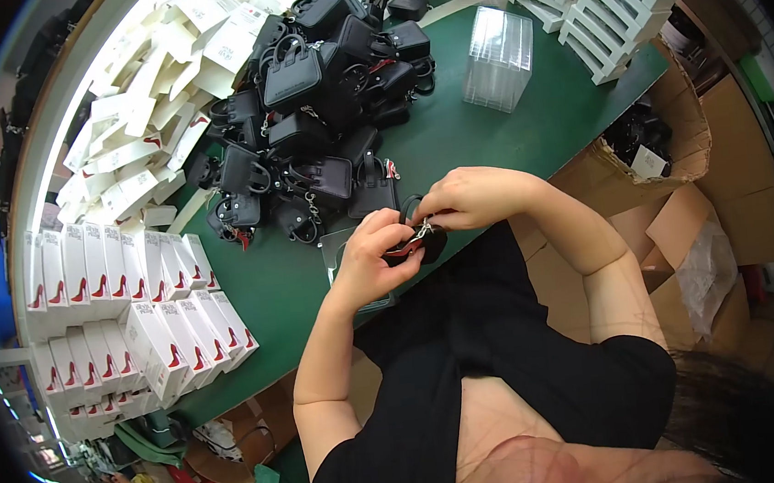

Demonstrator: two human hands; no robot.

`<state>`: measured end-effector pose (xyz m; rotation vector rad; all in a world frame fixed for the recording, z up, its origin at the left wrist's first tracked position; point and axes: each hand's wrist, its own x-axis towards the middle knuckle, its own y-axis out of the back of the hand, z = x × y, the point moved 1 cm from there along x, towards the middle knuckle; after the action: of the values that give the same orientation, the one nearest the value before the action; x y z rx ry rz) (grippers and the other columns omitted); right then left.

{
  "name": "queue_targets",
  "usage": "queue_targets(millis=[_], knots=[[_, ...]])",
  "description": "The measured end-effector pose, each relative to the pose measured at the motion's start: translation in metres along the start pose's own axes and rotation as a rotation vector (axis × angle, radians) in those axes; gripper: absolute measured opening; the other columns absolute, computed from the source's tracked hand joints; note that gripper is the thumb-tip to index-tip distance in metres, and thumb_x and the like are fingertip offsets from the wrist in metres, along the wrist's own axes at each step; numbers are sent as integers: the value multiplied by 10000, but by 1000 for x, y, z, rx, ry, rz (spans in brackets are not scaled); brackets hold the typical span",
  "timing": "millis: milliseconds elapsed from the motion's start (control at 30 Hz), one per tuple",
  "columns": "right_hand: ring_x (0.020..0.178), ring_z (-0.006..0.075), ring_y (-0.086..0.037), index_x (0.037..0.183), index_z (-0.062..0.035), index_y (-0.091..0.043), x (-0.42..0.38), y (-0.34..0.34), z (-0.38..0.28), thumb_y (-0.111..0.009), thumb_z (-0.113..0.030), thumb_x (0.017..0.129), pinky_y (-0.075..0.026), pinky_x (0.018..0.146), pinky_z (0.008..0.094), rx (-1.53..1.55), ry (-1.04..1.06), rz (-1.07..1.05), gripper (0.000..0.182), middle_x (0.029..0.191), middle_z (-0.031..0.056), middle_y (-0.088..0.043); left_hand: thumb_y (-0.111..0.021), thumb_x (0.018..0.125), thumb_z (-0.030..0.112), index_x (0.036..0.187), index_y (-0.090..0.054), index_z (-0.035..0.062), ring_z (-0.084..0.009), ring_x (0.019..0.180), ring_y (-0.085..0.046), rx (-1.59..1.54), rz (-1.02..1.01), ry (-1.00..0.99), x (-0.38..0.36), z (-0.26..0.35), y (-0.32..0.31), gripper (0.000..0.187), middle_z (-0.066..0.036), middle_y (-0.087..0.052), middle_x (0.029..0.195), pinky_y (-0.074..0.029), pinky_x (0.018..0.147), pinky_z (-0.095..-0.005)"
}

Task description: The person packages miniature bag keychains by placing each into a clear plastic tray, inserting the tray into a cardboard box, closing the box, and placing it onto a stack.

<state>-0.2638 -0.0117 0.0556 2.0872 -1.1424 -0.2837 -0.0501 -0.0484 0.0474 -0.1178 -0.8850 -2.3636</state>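
Close to my body, at the table's front edge, both my hands are on one small black handbag [434, 246]. My left hand [372, 259] grips it from the left, with the fingers curled over its side. The fingertips of my right hand [471, 199] are pinched at the bag's top, beside its handle and a silver chain. Something red shows along the bag near the chain; its kind is too small to make out. A clear plastic piece [332, 246] lies on the table partly behind my left hand.
A heap of small black handbags [313, 128] covers the green table [453, 153] ahead. White boxes with red shoe prints [175, 343] stand stacked at left, loose white cartons [146, 115] behind them. A clear plastic case [498, 57], white slatted racks [611, 15] and a cardboard box [684, 114] are right.
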Motion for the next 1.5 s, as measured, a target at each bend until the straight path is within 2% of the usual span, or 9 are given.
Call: queue_targets(millis=[167, 333, 500, 667, 800, 1000, 1133, 1300, 1500], knots=[[609, 253, -562, 979, -42, -630, -7, 5, -6, -599, -24, 781, -450, 566, 317, 25, -77, -145, 201, 706, 85, -604, -686, 704, 21, 781, -588, 17, -151, 728, -474, -288, -7, 204, -6, -6, -7, 125, -23, -540, 843, -404, 659, -245], [580, 240, -553, 950, -36, -630, -13, 3, -17, -599, 0, 755, -448, 551, 303, -185, 59, 98, 201, 703, 77, -603, -684, 726, 19, 803, -588, 10, -131, 733, -469, -377, -50, 212, -8, -23, -4, 123, -21, -551, 880, -391, 668, -219], [603, 196, -566, 962, -40, -626, -20, 1, -28, -582, -2, 768, -439, 546, 273, -729, 159, 369, 202, 775, 50, -629, -683, 743, 13, 835, -593, 0, -113, 744, -468, -797, 100, 551, -21, -33, -1, 130, -30, -560, 968, -380, 681, -192], [719, 157, -589, 1038, -41, -603, -26, -18, 15, -559, -55, 823, -451, 607, 245, 37, -296, 394, 220, 921, 46, -648, -680, 749, 1, 878, -589, -1, -114, 777, -499, -580, 370, 309, -15, -15, -3, 158, -42, -567, 1071, -406, 706, -199], [854, 155, -592, 1125, -31, -558, -14, -40, 27, -583, -66, 847, -473, 713, 244, 659, -328, 858, 281, 1112, 88, -609, -673, 752, -12, 914, -606, 4, -135, 827, -537, -223, 377, 142, -5, 1, -2, 176, -45, -576, 1117, -438, 734, -224], [972, 192, -589, 1180, -18, -544, 4, -33, -12, -706, 11, 758, -485, 842, 279, 597, 116, 710, 453, 1135, 92, -586, -676, 743, -27, 962, -636, 14, -162, 872, -558, -163, 294, 57, 1, 4, -8, 226, -68, -582, 1134, -467, 750, -253], [931, 219, -588, 1173, -23, -533, 4, -38, -1, -753, 40, 666, -496, 789, 309, 686, 129, 712, 557, 1172, 128, -570, -686, 726, -42, 953, -659, 18, -170, 881, -560, -517, 834, -152, 14, 18, -11, 237, -94, -589, 1094, -478, 735, -259], [886, 217, -592, 1125, -18, -555, 4, -10, -23, -765, 52, 628, -497, 768, 305, 171, 260, 717, 544, 1049, 117, -609, -699, 704, -46, 901, -641, 15, -186, 902, -560, 32, 581, -355, 8, 15, 0, 214, -105, -592, 1051, -488, 753, -282], [848, 201, -578, 1105, -12, -592, -4, 14, -42, -742, 58, 612, -493, 757, 279, 51, 328, 732, 521, 1043, 109, -627, -696, 700, -51, 883, -631, 15, -186, 894, -564, -118, 611, -206, 6, 9, -6, 206, -94, -595, 1022, -483, 783, -286]])
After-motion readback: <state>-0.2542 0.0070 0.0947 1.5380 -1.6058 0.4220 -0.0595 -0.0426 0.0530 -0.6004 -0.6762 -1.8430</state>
